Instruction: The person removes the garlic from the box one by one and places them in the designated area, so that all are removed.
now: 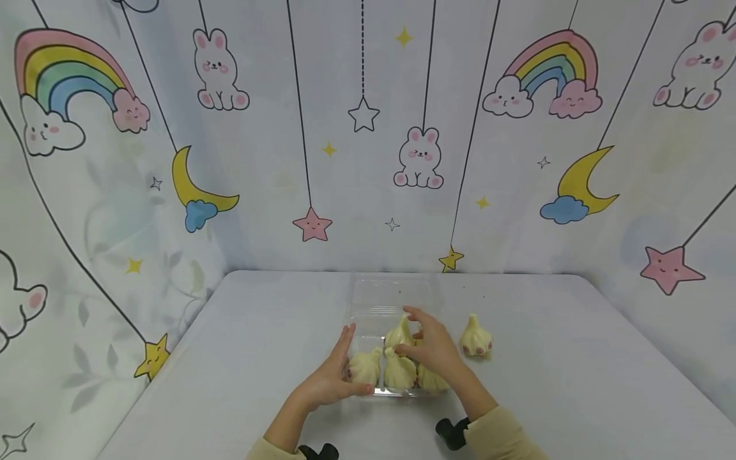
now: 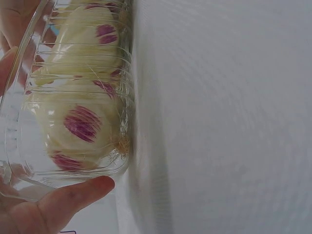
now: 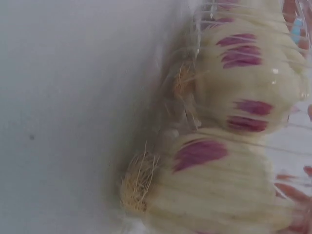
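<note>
A clear plastic box [image 1: 402, 393] with its lid [image 1: 397, 291] folded back sits on the table, holding several garlic bulbs [image 1: 364, 369]. My left hand [image 1: 329, 377] grips the box at its left side, thumb along the front wall and fingers by the left rim. Over the box, my right hand [image 1: 434, 345] holds a garlic bulb [image 1: 397, 335] between thumb and fingers, behind the front row. Purple-streaked bulbs with root tufts show through the ribbed wall in the left wrist view [image 2: 83, 122] and right wrist view.
One more garlic bulb [image 1: 476, 338] stands on the white table [image 1: 546, 383] just right of the box. Small dark specks lie near the table's back edge. A printed curtain [image 1: 368, 172] hangs behind and at the left.
</note>
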`<move>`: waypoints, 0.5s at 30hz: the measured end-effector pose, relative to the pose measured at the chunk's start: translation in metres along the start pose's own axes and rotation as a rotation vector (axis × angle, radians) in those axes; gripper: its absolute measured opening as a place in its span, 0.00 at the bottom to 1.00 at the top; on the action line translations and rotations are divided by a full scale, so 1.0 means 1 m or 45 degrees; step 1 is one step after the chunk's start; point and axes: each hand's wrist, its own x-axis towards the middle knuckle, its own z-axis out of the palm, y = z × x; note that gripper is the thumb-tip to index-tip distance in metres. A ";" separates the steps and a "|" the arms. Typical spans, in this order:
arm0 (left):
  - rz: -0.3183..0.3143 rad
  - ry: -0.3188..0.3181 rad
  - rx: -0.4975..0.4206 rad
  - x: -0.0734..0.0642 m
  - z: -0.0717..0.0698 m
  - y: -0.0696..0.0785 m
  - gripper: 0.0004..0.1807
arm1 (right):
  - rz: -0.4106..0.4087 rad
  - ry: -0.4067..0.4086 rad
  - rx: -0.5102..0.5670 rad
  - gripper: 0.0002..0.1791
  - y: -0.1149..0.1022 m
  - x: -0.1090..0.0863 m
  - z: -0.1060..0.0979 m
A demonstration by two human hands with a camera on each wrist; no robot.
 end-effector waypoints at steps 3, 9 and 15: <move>0.000 -0.003 -0.005 0.000 0.000 0.000 0.62 | 0.016 -0.018 -0.026 0.40 -0.002 -0.001 0.001; -0.006 0.000 0.014 0.000 0.000 0.001 0.62 | 0.023 -0.042 -0.099 0.39 -0.002 -0.001 0.004; 0.001 0.001 0.005 -0.001 0.000 0.003 0.62 | -0.035 -0.025 -0.148 0.39 -0.005 -0.001 0.005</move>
